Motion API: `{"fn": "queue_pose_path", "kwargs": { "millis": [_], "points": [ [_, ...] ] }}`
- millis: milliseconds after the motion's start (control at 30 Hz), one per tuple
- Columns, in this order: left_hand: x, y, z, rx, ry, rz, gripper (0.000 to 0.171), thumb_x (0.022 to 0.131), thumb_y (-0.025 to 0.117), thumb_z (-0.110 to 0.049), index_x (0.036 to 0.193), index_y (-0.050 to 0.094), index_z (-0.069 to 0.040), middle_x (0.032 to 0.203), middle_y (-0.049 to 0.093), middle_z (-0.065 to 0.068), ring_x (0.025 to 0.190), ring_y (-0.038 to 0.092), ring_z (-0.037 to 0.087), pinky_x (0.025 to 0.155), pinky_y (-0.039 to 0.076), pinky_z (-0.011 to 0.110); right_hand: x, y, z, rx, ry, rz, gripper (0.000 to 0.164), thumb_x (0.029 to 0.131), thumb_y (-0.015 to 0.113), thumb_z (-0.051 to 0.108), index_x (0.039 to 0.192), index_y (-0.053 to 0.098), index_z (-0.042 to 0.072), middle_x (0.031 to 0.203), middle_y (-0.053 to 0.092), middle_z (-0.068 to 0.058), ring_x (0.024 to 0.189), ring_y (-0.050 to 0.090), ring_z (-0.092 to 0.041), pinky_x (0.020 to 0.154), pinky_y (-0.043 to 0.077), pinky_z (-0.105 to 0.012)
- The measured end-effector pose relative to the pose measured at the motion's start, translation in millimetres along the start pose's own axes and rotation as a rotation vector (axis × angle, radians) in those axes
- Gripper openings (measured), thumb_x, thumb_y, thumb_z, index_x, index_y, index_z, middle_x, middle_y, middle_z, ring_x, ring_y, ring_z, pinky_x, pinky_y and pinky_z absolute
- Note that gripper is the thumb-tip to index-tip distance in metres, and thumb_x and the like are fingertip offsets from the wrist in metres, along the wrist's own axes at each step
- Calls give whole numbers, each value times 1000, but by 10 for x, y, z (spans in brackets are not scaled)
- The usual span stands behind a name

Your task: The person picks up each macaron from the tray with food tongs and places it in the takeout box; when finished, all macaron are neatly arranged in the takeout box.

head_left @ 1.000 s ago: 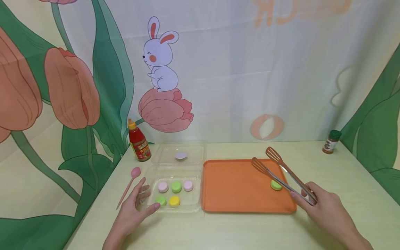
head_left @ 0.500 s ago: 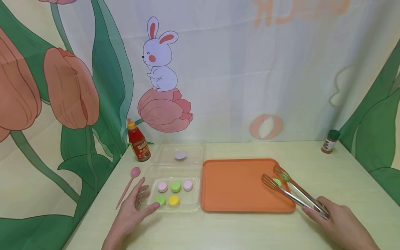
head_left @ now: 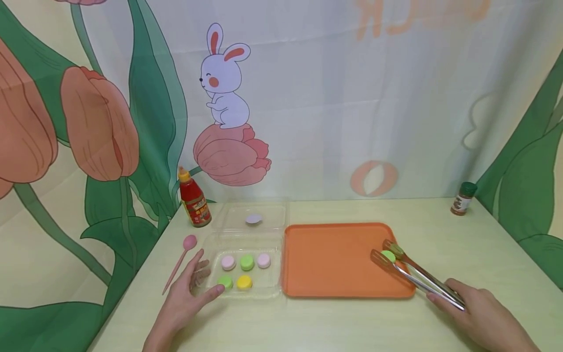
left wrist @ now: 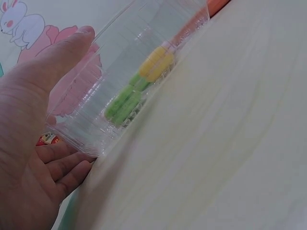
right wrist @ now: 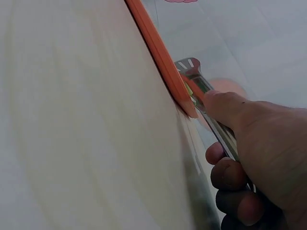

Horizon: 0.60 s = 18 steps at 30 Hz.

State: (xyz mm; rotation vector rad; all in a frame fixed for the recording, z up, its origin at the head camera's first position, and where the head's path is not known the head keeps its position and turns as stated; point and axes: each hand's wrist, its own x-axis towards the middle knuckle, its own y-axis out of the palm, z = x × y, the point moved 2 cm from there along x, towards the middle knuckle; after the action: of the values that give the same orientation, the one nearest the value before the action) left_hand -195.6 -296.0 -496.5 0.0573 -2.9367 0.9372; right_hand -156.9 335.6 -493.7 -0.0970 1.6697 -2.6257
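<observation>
In the head view my right hand [head_left: 486, 313] grips metal tongs [head_left: 433, 283] near their handle end. The slotted tips of the tongs lie either side of a green macaron [head_left: 388, 256] on the right part of an orange tray [head_left: 334, 264]; whether they squeeze it I cannot tell. My left hand [head_left: 184, 298] rests at the left side of a clear plastic container [head_left: 268, 288], fingers spread and thumb over its front corner. Inside it sit several macarons, among them a yellow macaron [head_left: 244, 282]. The left wrist view shows the fingers beside the container wall [left wrist: 96, 139].
The clear lid [head_left: 228, 217] with a pale round sticker lies folded back behind the container. A red sauce bottle [head_left: 195, 203] stands at the back left, a pink spoon [head_left: 182, 259] lies left of the container, and a spice jar [head_left: 464, 199] stands at the back right.
The tongs have moved to the right and toward me, and their tips have come down around the green macaron and drawn closer together. My left hand stays in place.
</observation>
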Motion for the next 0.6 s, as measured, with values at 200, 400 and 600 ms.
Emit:
{"fn": "queue_pose_path", "kwargs": {
  "millis": [200, 400, 600],
  "points": [
    [3, -14, -3, 10, -14, 2, 112, 93, 91, -52, 179, 22, -28, 170, 51, 17, 155, 52, 40, 129, 35, 69, 37, 26, 5, -4, -15, 28, 39, 114, 62, 51, 96, 60, 17, 71, 44, 5, 66, 44, -14, 59, 36, -29],
    [1, -8, 1, 7, -27, 8, 113, 93, 91, -52, 179, 22, -26, 170, 51, 17, 156, 52, 40, 129, 35, 69, 43, 33, 6, -37, -38, 6, 37, 113, 64, 50, 96, 61, 17, 70, 44, 6, 64, 45, -14, 59, 36, -30],
    [1, 1, -12, -1, -28, 9, 114, 92, 91, -53, 179, 22, -26, 170, 50, 17, 156, 51, 40, 129, 34, 69, 36, 22, 17, -32, -54, -21, 36, 113, 66, 47, 94, 60, 17, 69, 43, 6, 62, 43, -12, 58, 34, -27]
  ]
}}
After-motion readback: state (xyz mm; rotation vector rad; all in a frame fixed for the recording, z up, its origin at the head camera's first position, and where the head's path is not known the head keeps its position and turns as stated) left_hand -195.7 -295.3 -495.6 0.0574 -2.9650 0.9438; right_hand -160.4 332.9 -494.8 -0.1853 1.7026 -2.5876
